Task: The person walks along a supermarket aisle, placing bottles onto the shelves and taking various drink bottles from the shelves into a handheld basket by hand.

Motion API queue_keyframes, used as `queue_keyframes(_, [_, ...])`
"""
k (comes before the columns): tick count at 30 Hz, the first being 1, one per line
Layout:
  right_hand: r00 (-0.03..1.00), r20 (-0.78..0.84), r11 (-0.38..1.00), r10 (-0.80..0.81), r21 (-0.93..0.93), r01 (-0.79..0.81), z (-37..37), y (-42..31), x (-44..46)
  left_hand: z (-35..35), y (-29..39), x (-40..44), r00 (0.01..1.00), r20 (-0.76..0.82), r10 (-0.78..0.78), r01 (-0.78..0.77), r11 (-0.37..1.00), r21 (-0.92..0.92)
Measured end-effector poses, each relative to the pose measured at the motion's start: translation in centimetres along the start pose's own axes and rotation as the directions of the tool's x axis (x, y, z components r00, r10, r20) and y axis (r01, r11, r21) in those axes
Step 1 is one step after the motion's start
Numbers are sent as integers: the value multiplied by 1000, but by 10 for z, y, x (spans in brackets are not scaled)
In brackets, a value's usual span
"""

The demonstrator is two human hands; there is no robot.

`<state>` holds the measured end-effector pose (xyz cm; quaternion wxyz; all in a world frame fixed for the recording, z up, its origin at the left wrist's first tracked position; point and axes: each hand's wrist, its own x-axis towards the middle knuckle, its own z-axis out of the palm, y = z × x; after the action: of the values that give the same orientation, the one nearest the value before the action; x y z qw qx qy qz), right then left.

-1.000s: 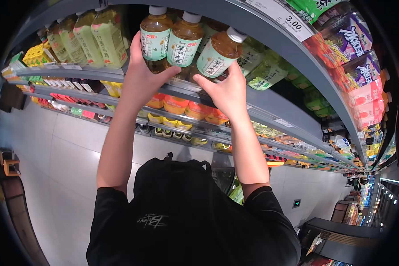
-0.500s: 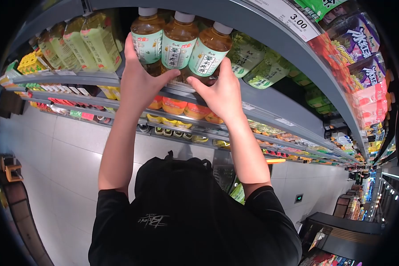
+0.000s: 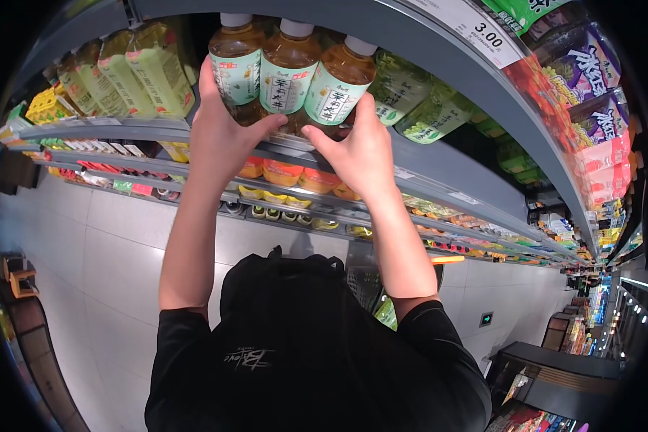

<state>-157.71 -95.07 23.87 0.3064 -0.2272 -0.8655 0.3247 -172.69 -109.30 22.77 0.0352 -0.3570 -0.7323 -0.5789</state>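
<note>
- We have both hands raised to a shelf (image 3: 475, 183), one at each end of a row of three tea bottles (image 3: 288, 79).
- Our left hand (image 3: 223, 137) is spread wide, thumb and fingers (image 3: 207, 81) well apart; the index finger lies along the outer side of the left-hand bottle, and the thumb points in toward the middle one's base.
- Our right hand (image 3: 356, 151) curves round the right-hand bottle, its index finger against the outer side and its thumb by the lower front — how firmly it holds, we cannot tell.
- The three bottles stand side by side at the shelf's front, white caps up, pale green labels facing us.
- Just right of them we see green-labelled bottles (image 3: 435, 119); to the left, yellow-green bottles (image 3: 162, 72).
- Above right, a price tag (image 3: 482, 36) reads 3.00.
- Below us are our black shirt (image 3: 295, 374) and the pale tiled floor (image 3: 126, 245).
</note>
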Motion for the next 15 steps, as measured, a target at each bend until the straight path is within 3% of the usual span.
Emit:
queue_keyframes(6, [997, 68, 999, 39, 2, -39, -5, -2, -2, 1, 1, 1, 998, -4, 60, -60, 997, 46])
queue_keyframes(9, [977, -86, 979, -194, -73, 188, -5, 10, -22, 3, -9, -7, 994, -48, 101, -89, 973, 215])
queue_keyframes(11, [903, -220, 927, -368, -165, 338, -13, 17, -45, 4, -10, -14, 968, -111, 226, -198, 955, 221])
queue_keyframes(12, [858, -267, 899, -438, -142, 415, -14, 23, -65, 4, -9, -25, 962, -154, 225, -177, 945, 275])
queue_keyframes(13, [912, -153, 924, -381, -59, 377, -23, 24, -88, 4, -4, -41, 950, -201, 240, -186, 950, 252])
queue_keyframes(14, [887, -200, 896, -417, 73, 438, -20, 34, -109, 6, -17, -55, 926, -242, 290, -266, 955, 130])
queue_keyframes(15, [922, -33, 909, -386, 153, 387, -20, 49, -135, 5, -22, -74, 923, -259, 286, -253, 955, 153])
